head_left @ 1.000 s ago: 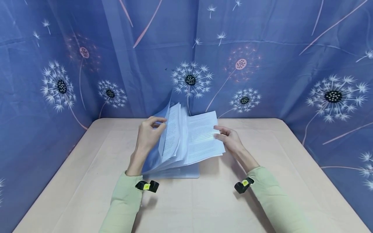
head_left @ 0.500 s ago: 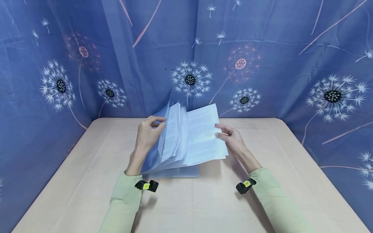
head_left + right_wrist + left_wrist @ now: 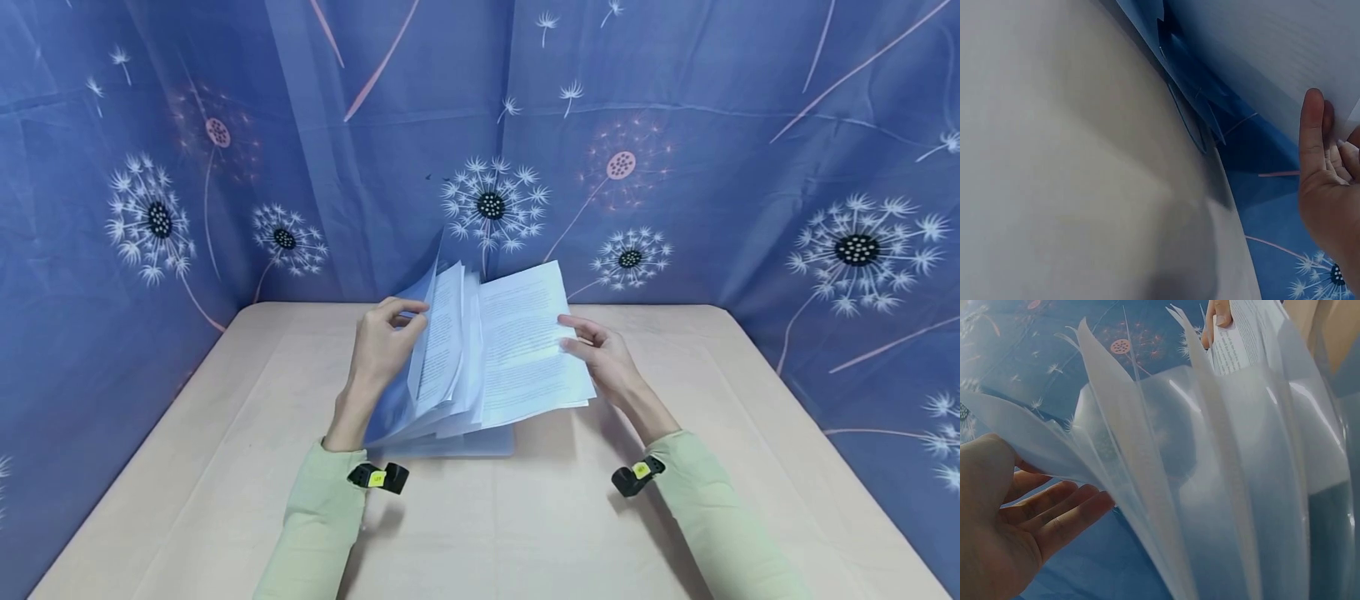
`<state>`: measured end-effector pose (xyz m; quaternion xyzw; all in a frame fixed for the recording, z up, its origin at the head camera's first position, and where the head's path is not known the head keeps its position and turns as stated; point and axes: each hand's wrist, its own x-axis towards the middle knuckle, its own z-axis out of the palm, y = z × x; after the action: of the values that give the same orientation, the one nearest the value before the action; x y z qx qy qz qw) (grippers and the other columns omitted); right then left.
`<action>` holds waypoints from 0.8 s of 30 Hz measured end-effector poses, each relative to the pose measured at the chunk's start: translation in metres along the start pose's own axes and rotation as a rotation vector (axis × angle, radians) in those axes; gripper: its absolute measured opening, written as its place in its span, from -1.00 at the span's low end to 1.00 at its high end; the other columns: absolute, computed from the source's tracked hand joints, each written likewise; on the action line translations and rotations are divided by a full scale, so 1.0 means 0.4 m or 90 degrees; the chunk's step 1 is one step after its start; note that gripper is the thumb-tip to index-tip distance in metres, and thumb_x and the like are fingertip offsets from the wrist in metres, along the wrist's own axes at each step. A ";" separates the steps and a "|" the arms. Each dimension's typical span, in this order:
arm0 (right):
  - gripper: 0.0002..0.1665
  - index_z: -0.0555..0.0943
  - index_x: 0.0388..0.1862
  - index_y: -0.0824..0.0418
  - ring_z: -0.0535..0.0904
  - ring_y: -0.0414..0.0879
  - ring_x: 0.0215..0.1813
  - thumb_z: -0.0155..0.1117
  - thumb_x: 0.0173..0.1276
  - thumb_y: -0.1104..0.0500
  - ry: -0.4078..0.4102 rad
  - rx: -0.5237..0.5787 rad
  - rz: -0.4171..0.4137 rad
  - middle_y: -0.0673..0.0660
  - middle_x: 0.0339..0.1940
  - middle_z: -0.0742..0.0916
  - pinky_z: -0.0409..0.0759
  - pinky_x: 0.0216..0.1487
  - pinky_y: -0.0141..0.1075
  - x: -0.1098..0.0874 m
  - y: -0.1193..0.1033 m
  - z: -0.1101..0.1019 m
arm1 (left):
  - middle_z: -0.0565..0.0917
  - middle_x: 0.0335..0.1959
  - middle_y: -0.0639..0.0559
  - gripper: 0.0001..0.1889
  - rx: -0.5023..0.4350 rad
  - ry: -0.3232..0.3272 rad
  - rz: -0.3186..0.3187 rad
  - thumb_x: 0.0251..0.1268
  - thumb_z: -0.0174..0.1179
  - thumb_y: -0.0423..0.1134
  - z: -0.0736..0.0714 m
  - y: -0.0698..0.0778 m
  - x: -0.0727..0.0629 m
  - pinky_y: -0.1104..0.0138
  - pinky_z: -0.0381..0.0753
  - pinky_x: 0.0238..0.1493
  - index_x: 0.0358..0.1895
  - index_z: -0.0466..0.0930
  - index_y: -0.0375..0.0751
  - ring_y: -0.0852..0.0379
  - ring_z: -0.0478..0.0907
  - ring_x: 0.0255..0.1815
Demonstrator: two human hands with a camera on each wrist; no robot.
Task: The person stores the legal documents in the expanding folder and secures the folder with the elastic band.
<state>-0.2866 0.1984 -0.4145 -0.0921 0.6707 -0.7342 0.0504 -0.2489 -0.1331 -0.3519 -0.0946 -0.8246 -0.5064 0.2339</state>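
Note:
A blue folder [image 3: 476, 443] with clear plastic sleeves [image 3: 1257, 462] lies opened in the middle of the table, its front cover raised at the left. My left hand [image 3: 378, 343] pinches raised leaves on that side; in the left wrist view its fingers [image 3: 1063, 519] lie behind them. Between finger and thumb, my right hand [image 3: 609, 360] holds the right edge of printed sheets [image 3: 525, 350], tilted up off the folder. Other sleeves and papers [image 3: 442, 342] fan out upright between both hands. Where the sheets meet the folder's spine is hidden.
The folder stands on a table with a pale cloth [image 3: 480, 533]. Blue dandelion-patterned curtains [image 3: 390, 150] close off the back and both sides. A black wrist camera [image 3: 637, 475] sits on each green sleeve [image 3: 712, 525].
My right hand has moved slightly right and up, and the printed sheets have risen and swung right with it. The left hand and the leaves it holds have stayed put.

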 end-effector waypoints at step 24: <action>-0.31 0.29 0.46 0.37 0.73 -0.21 -0.27 0.17 0.35 0.46 -0.016 -0.014 -0.025 -0.01 -0.22 0.74 0.70 -0.25 -0.35 0.045 0.059 0.083 | 0.73 -0.13 -0.09 -0.76 -0.002 0.003 0.011 0.23 0.16 -0.33 0.002 -0.002 -0.001 0.23 0.69 -0.29 -0.14 0.78 -0.25 -0.04 0.75 -0.23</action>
<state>-0.2987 0.1601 -0.4340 -0.1152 0.6759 -0.7266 0.0434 -0.2493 -0.1327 -0.3530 -0.1009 -0.8225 -0.5057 0.2400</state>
